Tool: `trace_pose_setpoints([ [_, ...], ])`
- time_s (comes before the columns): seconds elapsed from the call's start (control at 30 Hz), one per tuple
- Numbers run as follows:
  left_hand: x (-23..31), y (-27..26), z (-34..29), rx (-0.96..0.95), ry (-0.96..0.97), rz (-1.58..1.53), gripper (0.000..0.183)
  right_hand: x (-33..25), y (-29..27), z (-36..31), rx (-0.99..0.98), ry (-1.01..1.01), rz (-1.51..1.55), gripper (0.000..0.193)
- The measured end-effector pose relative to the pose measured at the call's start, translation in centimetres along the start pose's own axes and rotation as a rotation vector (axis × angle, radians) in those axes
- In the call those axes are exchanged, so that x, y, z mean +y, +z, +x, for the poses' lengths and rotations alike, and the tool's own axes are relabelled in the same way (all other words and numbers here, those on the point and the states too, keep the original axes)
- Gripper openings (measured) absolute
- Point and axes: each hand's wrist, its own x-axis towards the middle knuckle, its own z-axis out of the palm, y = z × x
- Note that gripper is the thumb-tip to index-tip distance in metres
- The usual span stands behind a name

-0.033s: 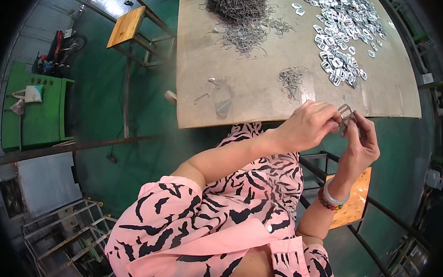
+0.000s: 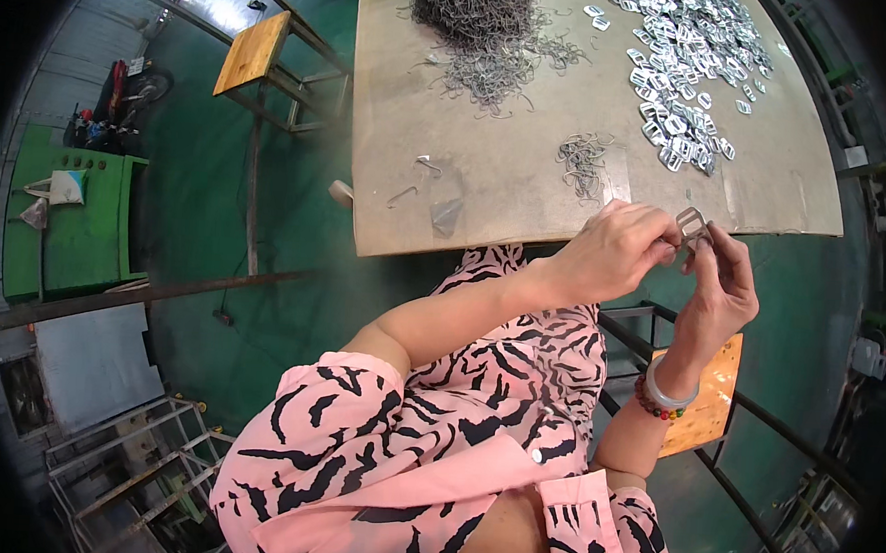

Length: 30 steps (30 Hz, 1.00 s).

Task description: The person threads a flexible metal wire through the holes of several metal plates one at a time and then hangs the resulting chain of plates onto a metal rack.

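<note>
Just off the table's front edge, my right hand (image 2: 720, 291) pinches a small silver metal buckle (image 2: 690, 220) between thumb and fingertips. The buckle is tilted up, with its slots showing. From the left, my left hand (image 2: 620, 248) reaches across with its fingers closed right beside the buckle's left edge. Whatever is between these left fingertips, perhaps a thin wire piece, is hidden. Beyond the hands, a small cluster of bent wire hooks (image 2: 582, 164) lies on the table. Many loose buckles (image 2: 679, 79) spread over the far right of it.
A big tangled heap of dark wire hooks (image 2: 474, 18) lies on the far left of the cardboard-covered table (image 2: 527, 201). Near its front left are a clear plastic scrap (image 2: 446, 215) and a stray hook (image 2: 402, 195). Wooden-topped stools (image 2: 253, 52) stand left and right.
</note>
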Motion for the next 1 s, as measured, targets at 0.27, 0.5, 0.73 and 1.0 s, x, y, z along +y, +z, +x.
trace_pose_setpoints([
  [0.27,-5.8,-4.1,0.1,0.165,-0.041,0.337,0.024,1.6,-0.3,-1.1,0.013,0.178,0.293,0.016],
  [0.5,-20.0,-13.4,3.7,-0.214,-0.092,0.997,0.016,1.3,-1.5,-1.3,0.0,0.234,0.302,0.017],
  [0.73,-16.5,-12.1,3.9,-0.223,-0.045,0.833,0.012,2.0,-1.4,-1.3,0.011,0.304,0.261,0.018],
  [1.0,-2.5,-2.8,1.3,-0.06,-0.276,-0.096,0.017,3.1,-1.0,-2.7,0.025,0.282,0.229,0.019],
])
